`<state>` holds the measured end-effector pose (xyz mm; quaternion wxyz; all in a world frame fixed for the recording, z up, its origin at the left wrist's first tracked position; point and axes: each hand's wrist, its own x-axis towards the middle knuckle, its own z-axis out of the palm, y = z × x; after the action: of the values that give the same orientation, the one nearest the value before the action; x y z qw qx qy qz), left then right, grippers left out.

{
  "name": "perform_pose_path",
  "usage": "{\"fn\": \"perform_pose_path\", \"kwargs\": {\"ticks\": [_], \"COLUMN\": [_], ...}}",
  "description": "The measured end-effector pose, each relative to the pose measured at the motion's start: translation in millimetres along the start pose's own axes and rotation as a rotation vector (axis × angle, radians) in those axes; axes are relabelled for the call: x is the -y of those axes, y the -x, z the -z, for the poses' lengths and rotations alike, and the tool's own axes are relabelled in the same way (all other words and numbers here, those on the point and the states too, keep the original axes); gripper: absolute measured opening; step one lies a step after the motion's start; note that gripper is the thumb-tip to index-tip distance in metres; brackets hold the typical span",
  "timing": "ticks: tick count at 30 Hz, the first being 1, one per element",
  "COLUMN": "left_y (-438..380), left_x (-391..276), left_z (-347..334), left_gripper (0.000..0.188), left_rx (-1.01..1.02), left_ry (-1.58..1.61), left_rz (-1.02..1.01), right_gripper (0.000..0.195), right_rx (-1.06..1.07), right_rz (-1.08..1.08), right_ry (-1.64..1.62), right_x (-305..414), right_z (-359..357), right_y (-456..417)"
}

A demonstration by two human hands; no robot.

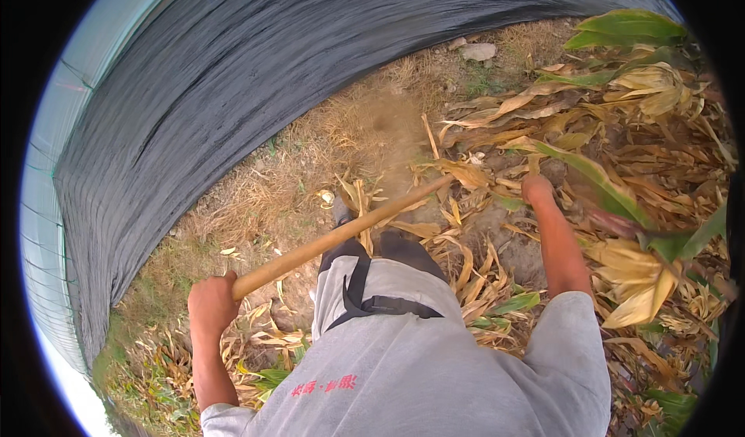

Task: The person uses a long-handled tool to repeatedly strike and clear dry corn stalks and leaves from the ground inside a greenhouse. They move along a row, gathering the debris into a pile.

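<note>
My left hand (212, 304) grips the near end of a long wooden tool handle (343, 230). The handle slants up to the right across my legs. Its far end runs in among dry corn leaves (465, 174), and whatever head it bears is hidden there. On the right, my right hand (537, 190) is closed on part of a corn plant, with a yellowed piece (534, 163) showing above the fist. A long green-and-yellow corn leaf (588, 166) arches just beside that hand. Withered corn leaves (465, 262) cover soil between the hand and my legs.
A wall of black sheeting (250, 76) curves along the left and top, with pale netting (43, 204) at its outer edge. Dry grass (256, 186) lines its foot. A flat stone (478, 51) lies near the sheeting. Brown dust or blur (398, 128) hangs ahead of my shoe (342, 213).
</note>
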<state>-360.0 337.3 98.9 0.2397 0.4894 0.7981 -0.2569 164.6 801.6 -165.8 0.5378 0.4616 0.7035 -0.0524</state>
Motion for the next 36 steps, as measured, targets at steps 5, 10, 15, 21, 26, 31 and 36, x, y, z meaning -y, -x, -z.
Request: {"fn": "perform_pose_path", "kwargs": {"ticks": [5, 10, 15, 21, 26, 31, 36], "left_y": [-50.1, -93.8, -124.6, -142.3, -148.4, -130.4, -76.2], "left_x": [6.8, -6.2, -38.1, -80.9, -107.8, -123.8, -143.5], "left_z": [64.5, 123.1, 181.1, 231.2, 252.6, 246.9, 221.7], "left_gripper": [0.018, 0.026, 0.026, 0.034, 0.037, 0.037, 0.037], "left_rx": [-0.138, -0.308, -0.366, -0.398, -0.363, -0.321, -0.379], "left_ry": [-0.078, -0.138, -0.279, -0.287, -0.323, -0.324, -0.362], "left_rz": [-0.172, -0.395, -0.523, -0.635, -0.621, -0.539, -0.505], "right_gripper": [0.022, 0.047, 0.042, 0.046, 0.053, 0.05, 0.037], "right_rx": [0.149, -0.018, -0.031, -0.205, -0.339, 0.515, 0.565], "right_rz": [-0.227, -0.374, -0.581, -0.813, -0.945, -1.404, -0.552], "right_ry": [-0.42, -0.996, -1.35, -1.466, -1.48, -1.342, -1.521], "right_x": [22.1, 119.8, 212.8, 279.6, 313.4, 297.7, 240.8], "right_z": [-166.5, -327.8, -388.5, -433.6, -498.2, -592.4, -614.1], "right_y": [102.9, 266.2, 417.0, 544.9, 594.8, 552.0, 364.2]}}
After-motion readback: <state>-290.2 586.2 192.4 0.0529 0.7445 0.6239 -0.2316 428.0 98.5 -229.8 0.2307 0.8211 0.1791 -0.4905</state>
